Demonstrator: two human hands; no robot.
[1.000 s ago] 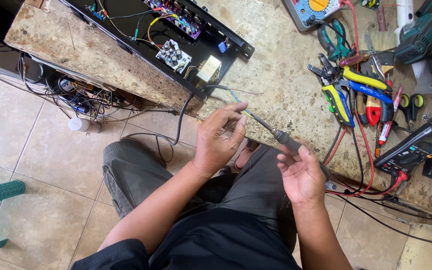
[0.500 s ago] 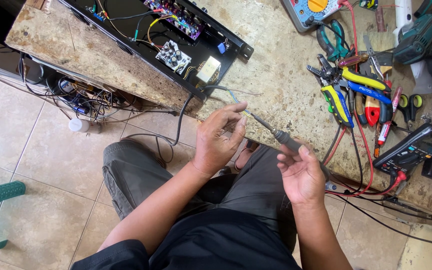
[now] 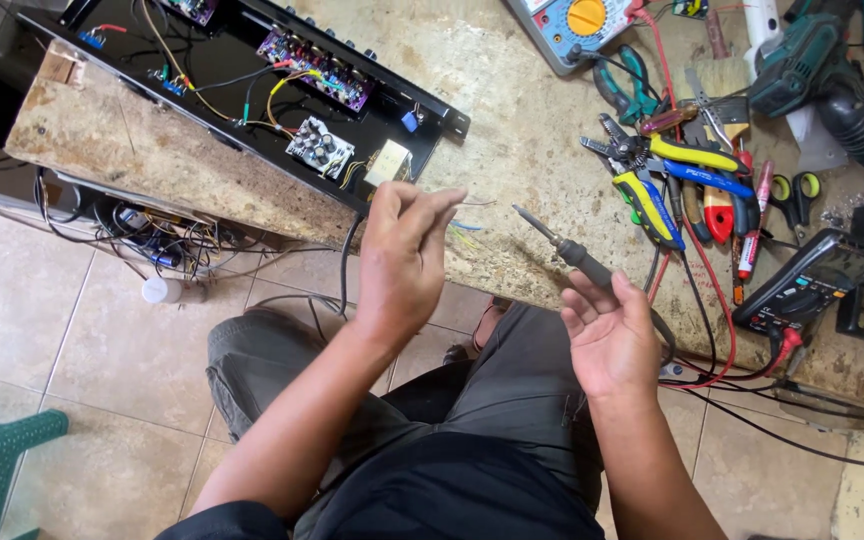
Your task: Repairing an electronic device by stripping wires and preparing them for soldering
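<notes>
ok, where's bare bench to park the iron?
Bare benchtop lies between the black chassis and the pliers pile, below the multimeter. The right end is crowded with the drill, black meter and leads.

A grey-blue multimeter with a round yellow dial lies at the frame's top centre on the table. A black handheld meter with a dark rectangular screen lies at right.

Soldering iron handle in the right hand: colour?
Dark grey to black, on the soldering iron; head view.
</notes>
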